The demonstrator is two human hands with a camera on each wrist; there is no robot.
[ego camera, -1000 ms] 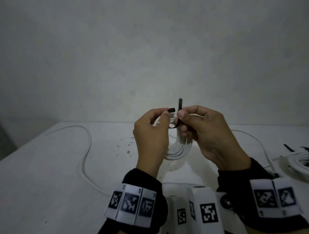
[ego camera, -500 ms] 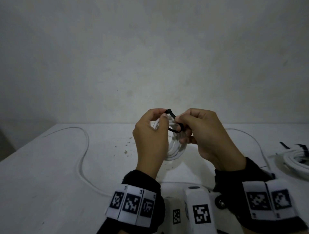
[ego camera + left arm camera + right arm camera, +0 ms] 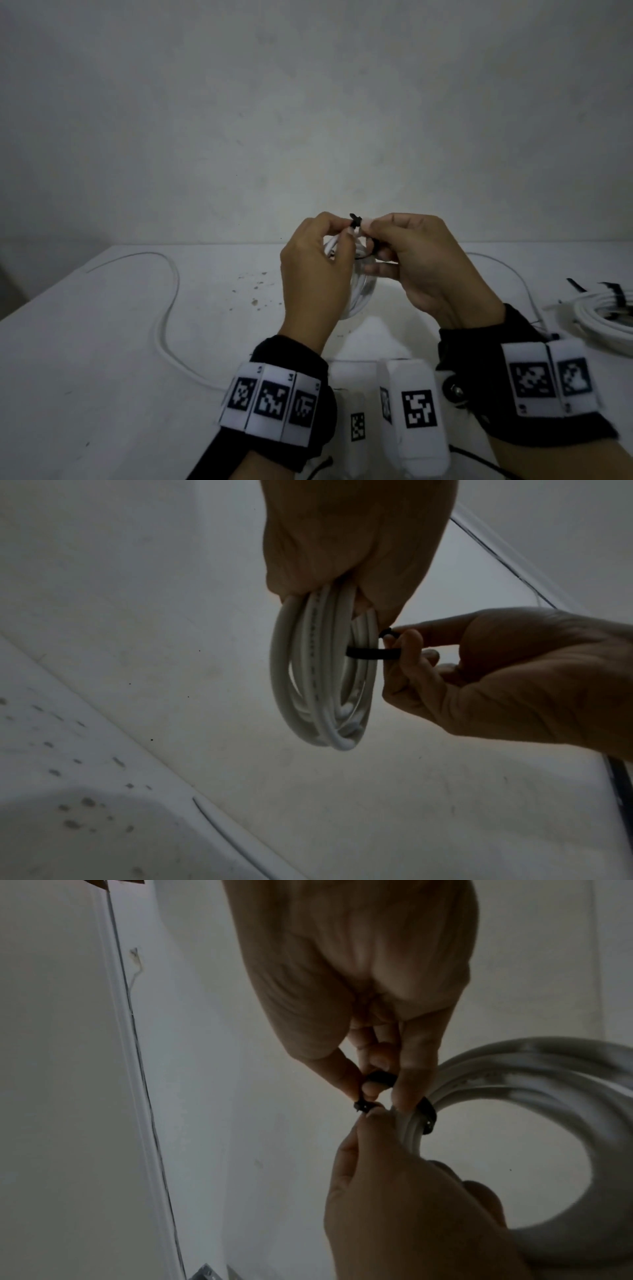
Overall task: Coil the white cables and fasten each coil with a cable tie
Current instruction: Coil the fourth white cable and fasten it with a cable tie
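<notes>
Both hands are raised above the white table (image 3: 102, 342). My left hand (image 3: 337, 231) grips the top of a coil of white cable (image 3: 363, 301), which hangs below it (image 3: 318, 683). A black cable tie (image 3: 373, 653) loops round the coil's strands. My right hand (image 3: 376, 229) pinches the tie between thumb and fingers, close against the left fingertips. The tie's small head (image 3: 355, 221) pokes up between the two hands. In the right wrist view the tie band (image 3: 428, 1115) wraps the coil (image 3: 548, 1069) just beside the right fingers (image 3: 407, 1091).
A loose white cable (image 3: 168, 308) snakes over the table's left half. Another white coil (image 3: 603, 318) with black ties lies at the right edge, and a thin cable (image 3: 507, 270) curves behind my right hand. Dark specks (image 3: 255, 301) dot the table. A plain wall stands behind.
The tie's free end, upright a second ago, has been bent down and drawn in toward the coil. Both hands have closed together, with only the tie's head showing on top.
</notes>
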